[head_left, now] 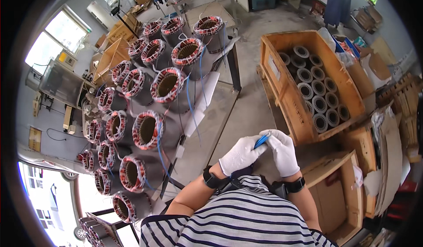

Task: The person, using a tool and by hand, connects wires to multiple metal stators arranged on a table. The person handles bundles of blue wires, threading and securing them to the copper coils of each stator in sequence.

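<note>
Both hands wear white gloves and meet in front of my striped shirt. My left hand (240, 155) is closed around a slim blue object (261, 141) with a small pale tip; its exact kind is too small to make out. My right hand (282, 153) pinches at the tip end of it, fingers pressed together. To the left, a table carries several upright grey motor stators (147, 130) with red-and-white laced windings, and blue lead wires (190, 98) hang from some of them.
On the right a wooden crate (288, 98) holds several bare ring-shaped stator cores (318, 89). An opened wooden box (352, 194) with cardboard lies nearer me. The table's metal leg (233, 66) stands beside the concrete floor (246, 48). Cardboard sheets (391, 159) lean at far right.
</note>
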Action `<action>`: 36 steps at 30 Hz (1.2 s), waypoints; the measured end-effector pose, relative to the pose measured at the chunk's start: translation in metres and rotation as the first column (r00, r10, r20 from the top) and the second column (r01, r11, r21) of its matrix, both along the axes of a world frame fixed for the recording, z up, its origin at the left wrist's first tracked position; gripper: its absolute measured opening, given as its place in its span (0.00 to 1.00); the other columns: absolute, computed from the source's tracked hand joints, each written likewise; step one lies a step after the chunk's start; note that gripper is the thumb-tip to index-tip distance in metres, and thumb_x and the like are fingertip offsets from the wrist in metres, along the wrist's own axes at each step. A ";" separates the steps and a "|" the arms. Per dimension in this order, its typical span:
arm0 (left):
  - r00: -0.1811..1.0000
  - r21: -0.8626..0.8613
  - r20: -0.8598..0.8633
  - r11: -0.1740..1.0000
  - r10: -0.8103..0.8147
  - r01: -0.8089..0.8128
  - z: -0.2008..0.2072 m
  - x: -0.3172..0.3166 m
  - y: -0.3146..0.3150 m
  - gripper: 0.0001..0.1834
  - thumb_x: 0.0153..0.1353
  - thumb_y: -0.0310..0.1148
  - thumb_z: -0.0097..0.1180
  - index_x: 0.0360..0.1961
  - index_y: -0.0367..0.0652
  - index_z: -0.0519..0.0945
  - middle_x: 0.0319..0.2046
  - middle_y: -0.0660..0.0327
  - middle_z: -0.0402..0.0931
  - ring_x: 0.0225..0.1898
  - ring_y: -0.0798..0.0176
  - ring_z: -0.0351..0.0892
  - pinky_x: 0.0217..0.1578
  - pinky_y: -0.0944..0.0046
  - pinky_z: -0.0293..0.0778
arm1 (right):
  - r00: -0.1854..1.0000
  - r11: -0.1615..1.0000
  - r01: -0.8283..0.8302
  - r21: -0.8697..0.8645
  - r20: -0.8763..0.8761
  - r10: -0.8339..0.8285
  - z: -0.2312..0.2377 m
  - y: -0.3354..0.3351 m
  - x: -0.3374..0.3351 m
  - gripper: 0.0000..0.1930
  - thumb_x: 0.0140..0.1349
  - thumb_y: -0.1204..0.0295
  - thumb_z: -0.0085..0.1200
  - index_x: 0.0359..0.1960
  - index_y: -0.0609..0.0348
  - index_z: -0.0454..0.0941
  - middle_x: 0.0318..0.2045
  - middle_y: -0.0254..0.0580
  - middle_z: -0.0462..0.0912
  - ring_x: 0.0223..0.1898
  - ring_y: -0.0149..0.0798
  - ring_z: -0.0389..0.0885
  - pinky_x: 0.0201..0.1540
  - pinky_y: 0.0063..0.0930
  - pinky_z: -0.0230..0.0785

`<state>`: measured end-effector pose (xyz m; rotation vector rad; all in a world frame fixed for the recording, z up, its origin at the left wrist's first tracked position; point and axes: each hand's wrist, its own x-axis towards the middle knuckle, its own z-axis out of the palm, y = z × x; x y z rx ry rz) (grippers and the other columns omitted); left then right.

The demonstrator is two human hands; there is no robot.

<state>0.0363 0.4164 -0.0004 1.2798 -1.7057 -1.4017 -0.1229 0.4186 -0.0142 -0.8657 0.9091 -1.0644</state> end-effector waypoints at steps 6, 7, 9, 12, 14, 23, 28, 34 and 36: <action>0.951 0.048 0.025 0.950 0.308 -0.309 -0.024 0.016 -0.107 0.14 0.62 0.37 0.51 0.33 0.34 0.76 0.16 0.65 0.69 0.19 0.72 0.67 0.24 0.69 0.66 | 0.997 0.980 0.070 0.187 0.030 -0.077 -0.065 -0.159 0.014 0.11 0.67 0.66 0.45 0.37 0.60 0.78 0.36 0.37 0.81 0.39 0.32 0.79 0.43 0.25 0.68; 0.943 0.047 0.021 0.941 0.333 -0.334 -0.034 0.024 -0.120 0.14 0.62 0.37 0.51 0.33 0.34 0.76 0.16 0.65 0.69 0.19 0.72 0.67 0.24 0.69 0.66 | 0.995 0.957 0.057 0.284 0.067 -0.079 -0.076 -0.185 0.020 0.12 0.66 0.65 0.46 0.37 0.59 0.77 0.36 0.38 0.81 0.39 0.33 0.80 0.43 0.25 0.69; 0.846 0.012 0.166 0.856 0.507 -0.516 -0.054 0.038 -0.147 0.11 0.60 0.34 0.53 0.35 0.35 0.76 0.21 0.47 0.73 0.24 0.49 0.76 0.28 0.58 0.70 | 0.997 0.917 -0.014 0.399 0.072 -0.016 -0.096 -0.243 0.035 0.15 0.66 0.59 0.46 0.41 0.58 0.75 0.39 0.42 0.81 0.43 0.40 0.79 0.46 0.31 0.69; 0.722 -0.052 0.258 0.755 0.642 -0.653 -0.075 0.056 -0.177 0.12 0.59 0.35 0.53 0.33 0.35 0.75 0.22 0.45 0.74 0.25 0.44 0.76 0.27 0.54 0.69 | 0.991 0.865 -0.123 0.486 0.110 0.079 -0.133 -0.326 0.066 0.24 0.66 0.51 0.43 0.48 0.60 0.72 0.46 0.48 0.78 0.49 0.46 0.76 0.52 0.39 0.66; 0.599 -0.144 0.402 0.694 0.693 -0.706 -0.102 0.068 -0.188 0.12 0.58 0.35 0.53 0.32 0.35 0.75 0.24 0.43 0.75 0.30 0.40 0.76 0.29 0.49 0.69 | 0.969 0.742 -0.233 0.629 0.219 0.118 -0.152 -0.369 0.092 0.33 0.66 0.46 0.39 0.60 0.64 0.62 0.58 0.53 0.69 0.59 0.51 0.67 0.61 0.47 0.58; 0.266 -0.272 0.647 0.542 0.714 -0.795 -0.144 0.095 -0.215 0.15 0.52 0.26 0.52 0.42 0.39 0.75 0.30 0.46 0.78 0.35 0.41 0.77 0.37 0.46 0.71 | 0.864 0.883 -0.413 -0.222 -0.403 0.303 -0.188 -0.418 0.185 0.18 0.52 0.78 0.52 0.43 0.62 0.60 0.26 0.43 0.75 0.31 0.44 0.76 0.36 0.37 0.68; 0.282 -0.241 0.663 0.554 0.694 -0.797 -0.140 0.099 -0.231 0.14 0.51 0.26 0.52 0.41 0.40 0.77 0.30 0.47 0.78 0.36 0.43 0.77 0.38 0.47 0.71 | 0.801 0.818 -0.543 0.188 0.409 0.437 -0.235 -0.437 0.185 0.15 0.64 0.63 0.40 0.46 0.58 0.68 0.42 0.41 0.77 0.43 0.42 0.76 0.49 0.35 0.66; 0.370 -0.037 0.789 0.639 0.490 -0.768 -0.141 0.096 -0.217 0.13 0.55 0.38 0.52 0.36 0.43 0.81 0.30 0.47 0.79 0.32 0.44 0.79 0.32 0.48 0.73 | 0.769 0.795 -0.561 0.228 0.499 0.400 -0.204 -0.432 0.179 0.20 0.63 0.62 0.41 0.53 0.58 0.68 0.51 0.44 0.75 0.56 0.44 0.70 0.60 0.38 0.59; 0.381 -0.134 0.653 0.596 0.654 -0.792 -0.136 0.091 -0.222 0.17 0.57 0.44 0.52 0.43 0.47 0.80 0.30 0.49 0.79 0.31 0.45 0.79 0.33 0.49 0.74 | 0.841 0.853 -0.519 0.048 0.206 0.500 -0.210 -0.433 0.177 0.21 0.66 0.62 0.37 0.56 0.58 0.67 0.54 0.43 0.73 0.57 0.44 0.68 0.63 0.39 0.57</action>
